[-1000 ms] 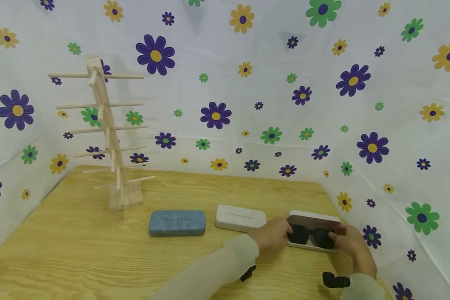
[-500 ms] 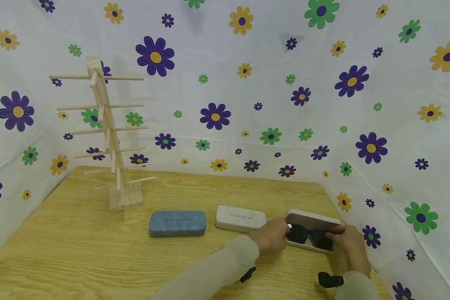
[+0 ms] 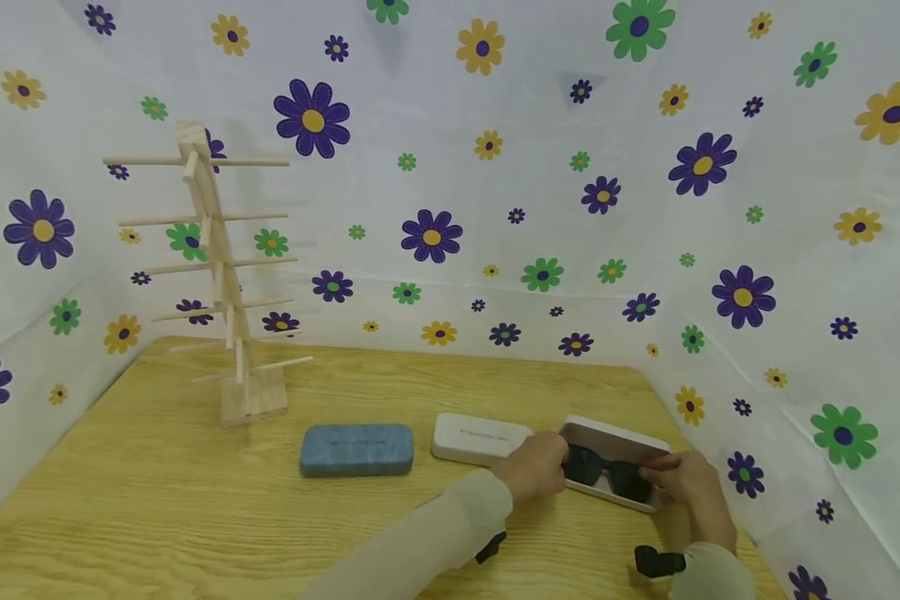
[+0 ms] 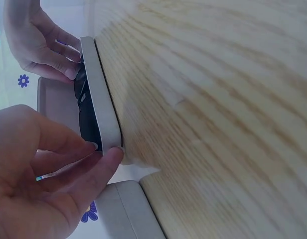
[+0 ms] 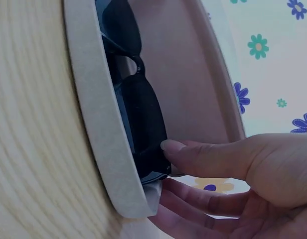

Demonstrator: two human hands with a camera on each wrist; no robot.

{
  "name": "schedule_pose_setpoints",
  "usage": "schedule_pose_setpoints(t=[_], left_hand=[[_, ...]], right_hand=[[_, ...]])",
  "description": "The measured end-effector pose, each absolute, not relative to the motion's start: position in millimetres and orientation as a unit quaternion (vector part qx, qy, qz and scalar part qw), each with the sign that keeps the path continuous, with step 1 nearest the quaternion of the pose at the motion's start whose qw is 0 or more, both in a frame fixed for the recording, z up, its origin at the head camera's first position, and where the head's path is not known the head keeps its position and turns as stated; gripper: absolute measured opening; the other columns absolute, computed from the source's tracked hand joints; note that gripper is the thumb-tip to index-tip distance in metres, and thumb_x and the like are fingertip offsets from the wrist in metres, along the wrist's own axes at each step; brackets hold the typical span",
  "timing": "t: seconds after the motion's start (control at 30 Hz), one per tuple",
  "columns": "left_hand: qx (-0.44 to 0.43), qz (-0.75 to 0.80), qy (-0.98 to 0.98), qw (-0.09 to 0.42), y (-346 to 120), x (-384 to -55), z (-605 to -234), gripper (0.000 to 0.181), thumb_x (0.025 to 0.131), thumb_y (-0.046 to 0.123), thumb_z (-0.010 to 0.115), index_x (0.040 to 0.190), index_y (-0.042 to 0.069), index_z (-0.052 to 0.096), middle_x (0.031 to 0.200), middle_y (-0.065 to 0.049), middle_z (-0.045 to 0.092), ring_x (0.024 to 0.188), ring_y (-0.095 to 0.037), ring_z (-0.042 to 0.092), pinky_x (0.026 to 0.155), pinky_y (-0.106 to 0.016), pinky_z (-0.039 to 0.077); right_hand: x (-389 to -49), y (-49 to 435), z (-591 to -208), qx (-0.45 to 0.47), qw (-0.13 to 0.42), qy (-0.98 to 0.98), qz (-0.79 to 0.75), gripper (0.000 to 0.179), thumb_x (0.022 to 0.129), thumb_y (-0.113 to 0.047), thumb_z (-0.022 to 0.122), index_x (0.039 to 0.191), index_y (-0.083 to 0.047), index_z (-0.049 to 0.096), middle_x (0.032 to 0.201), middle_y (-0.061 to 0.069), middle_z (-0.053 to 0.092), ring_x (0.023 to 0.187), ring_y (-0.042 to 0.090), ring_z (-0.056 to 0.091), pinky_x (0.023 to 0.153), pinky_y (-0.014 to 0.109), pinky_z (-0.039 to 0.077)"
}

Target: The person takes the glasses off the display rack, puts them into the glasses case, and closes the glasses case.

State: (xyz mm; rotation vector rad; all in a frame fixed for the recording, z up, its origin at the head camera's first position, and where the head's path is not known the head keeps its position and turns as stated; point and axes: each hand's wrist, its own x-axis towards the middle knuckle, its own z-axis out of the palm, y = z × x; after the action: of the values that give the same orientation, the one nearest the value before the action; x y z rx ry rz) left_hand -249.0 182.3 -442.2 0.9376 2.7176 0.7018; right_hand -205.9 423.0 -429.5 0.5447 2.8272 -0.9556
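Note:
An opened white glasses case (image 3: 621, 439) with a pinkish lining sits at the right of the table. Dark sunglasses (image 3: 585, 467) lie inside, folded, lenses facing the front. My left hand (image 3: 534, 468) grips the case's left end; in the left wrist view its thumb is by the sunglasses and a finger presses the outer corner. My right hand (image 3: 693, 487) holds the other end. In the right wrist view, the right thumb (image 5: 176, 149) touches the sunglasses' outer corner, while the other fingers go round the case's end, their tips partly hidden.
A closed white glasses case (image 3: 476, 439) stands just left of the left hand, a closed blue one (image 3: 356, 450) farther left. A wooden peg rack (image 3: 225, 283) rises at the back left. Flower-print sheeting (image 3: 435, 150) walls the wooden table (image 3: 195, 500).
The opened case, with the sunglasses in it, has slid a little left and turned slightly, both hands moving with it. The head view has shifted slightly.

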Motion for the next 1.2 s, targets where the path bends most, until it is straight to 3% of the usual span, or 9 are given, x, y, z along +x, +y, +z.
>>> schedule_pose_setpoints(t=[0.17,0.27,0.4,0.5,0.7,0.87,1.03,1.1,1.2], left_hand=[[0.319,0.246,0.911,0.082,182,-253,-445,0.009,0.082,0.003,0.064,0.08,0.011,0.068,0.074,0.006,0.059,0.059,-0.007,0.045,0.051,-0.019,0.038],[0.321,0.261,0.908,0.071,181,-257,-445,0.011,0.081,0.002,0.066,0.088,0.01,0.069,0.081,0.005,0.064,0.063,-0.005,0.047,0.054,-0.018,0.041],[0.303,0.302,0.902,0.06,179,-263,-443,0.012,0.079,-0.001,0.067,0.087,0.009,0.067,0.08,0.004,0.065,0.06,-0.005,0.045,0.051,-0.018,0.04],[0.281,0.331,0.899,0.049,178,-267,-441,0.014,0.086,0.003,0.063,0.098,0.007,0.066,0.089,0.0,0.069,0.059,-0.004,0.047,0.048,-0.018,0.041],[0.258,0.374,0.89,0.031,179,-274,-442,0.029,0.098,0.019,0.05,0.123,0.006,0.059,0.1,-0.006,0.071,0.058,-0.005,0.052,0.049,-0.018,0.043],[0.274,0.369,0.887,0.038,183,-275,-443,0.034,0.101,0.025,0.045,0.13,0.01,0.056,0.095,0.001,0.069,0.06,-0.005,0.053,0.059,-0.019,0.046],[0.266,0.362,0.891,0.066,184,-274,-439,0.038,0.103,0.034,0.036,0.131,0.018,0.056,0.112,0.005,0.067,0.096,-0.008,0.063,0.088,-0.027,0.052],[0.256,0.367,0.891,0.082,185,-274,-436,0.039,0.103,0.037,0.033,0.13,0.021,0.056,0.12,0.005,0.065,0.112,-0.012,0.061,0.095,-0.031,0.05],[0.244,0.374,0.89,0.096,186,-275,-434,0.037,0.103,0.038,0.035,0.129,0.023,0.056,0.124,0.006,0.063,0.118,-0.015,0.058,0.097,-0.033,0.048]], right_hand=[[-204,423,-428,0.153,0.053,0.924,-0.346,0.029,0.086,-0.011,0.068,0.106,0.009,0.067,0.102,0.024,0.068,0.078,0.018,0.065,0.069,0.034,0.057],[-201,423,-424,0.143,0.049,0.919,-0.364,0.029,0.087,-0.006,0.064,0.109,0.012,0.064,0.101,0.026,0.068,0.078,0.018,0.067,0.07,0.034,0.058],[-197,424,-418,0.167,0.042,0.909,-0.381,0.032,0.089,-0.006,0.058,0.113,0.014,0.059,0.101,0.028,0.067,0.077,0.02,0.069,0.069,0.034,0.058],[-195,427,-414,0.199,0.024,0.904,-0.378,0.034,0.093,-0.011,0.052,0.116,0.014,0.055,0.098,0.027,0.069,0.072,0.021,0.071,0.065,0.033,0.058],[-194,430,-416,0.21,0.0,0.896,-0.391,0.056,0.101,-0.035,0.037,0.132,0.012,0.039,0.104,0.03,0.067,0.073,0.024,0.072,0.064,0.033,0.058],[-196,431,-422,0.171,0.047,0.89,-0.421,0.089,0.095,-0.063,0.028,0.144,0.011,0.023,0.12,0.036,0.057,0.083,0.032,0.072,0.073,0.038,0.058],[-198,430,-423,0.166,0.073,0.884,-0.43,0.096,0.092,-0.068,0.03,0.145,0.013,0.02,0.125,0.039,0.052,0.086,0.035,0.071,0.077,0.042,0.057],[-197,431,-422,0.161,0.077,0.88,-0.441,0.096,0.093,-0.066,0.032,0.145,0.013,0.019,0.126,0.04,0.051,0.087,0.035,0.071,0.077,0.042,0.057],[-196,432,-422,0.154,0.086,0.874,-0.452,0.091,0.095,-0.062,0.034,0.145,0.012,0.019,0.127,0.041,0.049,0.088,0.035,0.07,0.079,0.043,0.057]])
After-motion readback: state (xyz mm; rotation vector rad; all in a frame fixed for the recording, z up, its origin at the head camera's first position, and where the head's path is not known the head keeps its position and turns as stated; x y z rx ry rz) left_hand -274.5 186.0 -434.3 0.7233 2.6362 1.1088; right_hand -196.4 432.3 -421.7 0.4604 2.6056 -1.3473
